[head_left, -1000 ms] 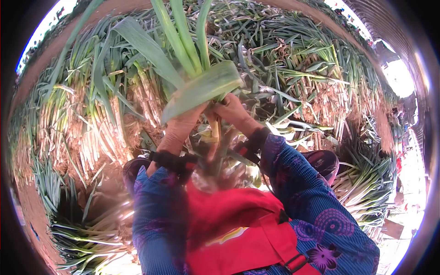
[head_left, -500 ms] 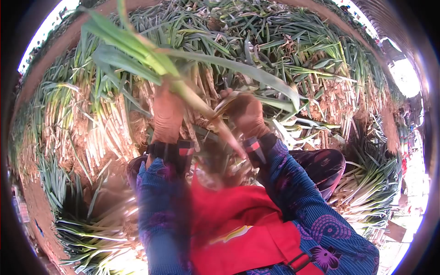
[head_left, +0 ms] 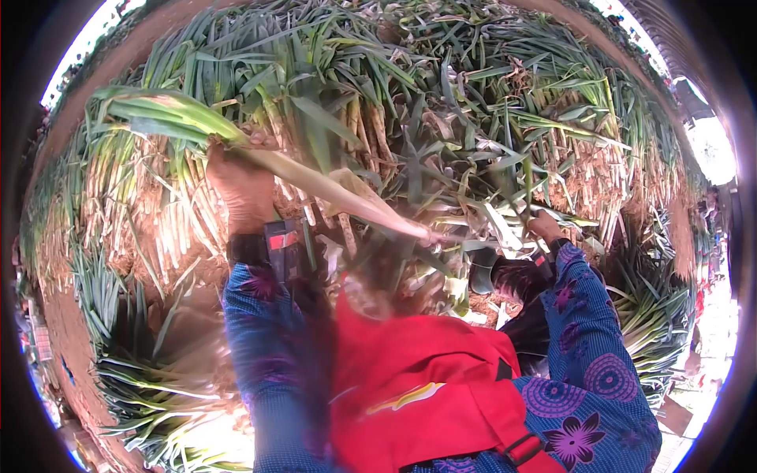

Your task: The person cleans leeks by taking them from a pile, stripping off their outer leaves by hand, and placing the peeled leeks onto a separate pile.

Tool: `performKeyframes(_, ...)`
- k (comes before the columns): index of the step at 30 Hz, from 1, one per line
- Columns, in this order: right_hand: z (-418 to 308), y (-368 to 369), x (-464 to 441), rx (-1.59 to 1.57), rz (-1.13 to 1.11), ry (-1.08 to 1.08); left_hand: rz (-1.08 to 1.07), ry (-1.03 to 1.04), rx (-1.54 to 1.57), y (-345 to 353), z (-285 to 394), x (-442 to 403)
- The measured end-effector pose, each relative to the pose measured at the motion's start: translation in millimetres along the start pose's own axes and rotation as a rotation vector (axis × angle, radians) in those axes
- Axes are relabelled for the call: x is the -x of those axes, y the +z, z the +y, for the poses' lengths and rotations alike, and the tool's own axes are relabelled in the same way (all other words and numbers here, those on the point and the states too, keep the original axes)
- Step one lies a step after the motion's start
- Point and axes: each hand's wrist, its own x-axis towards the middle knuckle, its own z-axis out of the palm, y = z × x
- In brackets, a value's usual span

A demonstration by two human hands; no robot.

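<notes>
In my left hand (head_left: 243, 189), fingers wrapped round its upper stalk, is a long leek (head_left: 331, 191). Its green top points up and left, and the pale root end slants down to the right. A loose flap of pale sheath stands off the stalk's middle. Out to the right, away from the stalk, my right hand (head_left: 544, 227) is closed on a peeled green leaf (head_left: 527, 180), blurred by motion. Stripped leaves (head_left: 505, 225) lie just left of this hand.
Upright leeks stand in bundles at the left (head_left: 150, 205) and right (head_left: 576, 169). More lie beside me at the lower left (head_left: 173, 402) and lower right (head_left: 650, 315). My red apron (head_left: 426, 370) and a dark boot (head_left: 482, 272) are close below.
My right hand has pulled away from the stalk to the right and down, with a leaf. My left hand has moved left and a little down with the leek.
</notes>
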Motion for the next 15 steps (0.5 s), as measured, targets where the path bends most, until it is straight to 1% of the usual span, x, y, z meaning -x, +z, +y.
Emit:
performKeyframes(1, 9.8, 5.3, -4.8, 0.193, 0.031, -0.071, 0.003, -0.034, 0.000, 2.7, -3.8, 2.0)
performKeyframes(2, -12.8, -2.9, 7.3, -0.021, 0.008, -0.167, 0.008, -0.069, 0.002, 15.7, -11.1, 8.5)
performKeyframes(3, -30.7, 10.6, -0.5, -0.122, 0.090, -0.365, 0.015, -0.105, 0.006, 25.6, -18.4, 13.7)
performKeyframes(4, -97.9, -11.6, 39.3, -0.322, -0.129, -0.350, -0.038, -0.168, 0.044, 30.4, -23.9, 14.3)
performKeyframes(5, -140.9, -5.9, 56.1, -0.508, -0.199, -0.480, -0.042, -0.217, 0.053, 34.1, -31.1, 14.9)
performKeyframes(6, -177.2, 0.6, 67.7, -0.707, -0.374, -0.666, -0.033, -0.236, -0.006, 41.5, -36.6, 17.2)
performKeyframes(7, -221.6, -16.8, 103.1, -0.772, -0.531, -0.735, -0.023, -0.253, -0.068, 49.5, -40.4, 19.4)
performKeyframes(9, -272.2, -21.9, 131.7, -0.866, -0.668, -0.939, -0.109, -0.300, -0.068, 57.5, -46.7, 21.3)
performKeyframes(10, -292.5, -21.9, 141.2, -0.860, -0.731, -0.962, -0.149, -0.323, -0.066, 59.2, -48.6, 22.5)
performKeyframes(12, -320.8, -21.8, 147.8, -0.842, -0.856, -1.010, -0.148, -0.345, -0.013, 61.6, -49.5, 23.1)
performKeyframes(14, -317.5, 26.7, 114.4, -0.880, -0.976, -1.060, -0.145, -0.340, 0.007, 63.3, -48.2, 25.1)
performKeyframes(15, -317.7, 27.1, 116.7, -0.838, -1.001, -1.043, -0.193, -0.357, 0.019, 61.3, -44.9, 23.5)
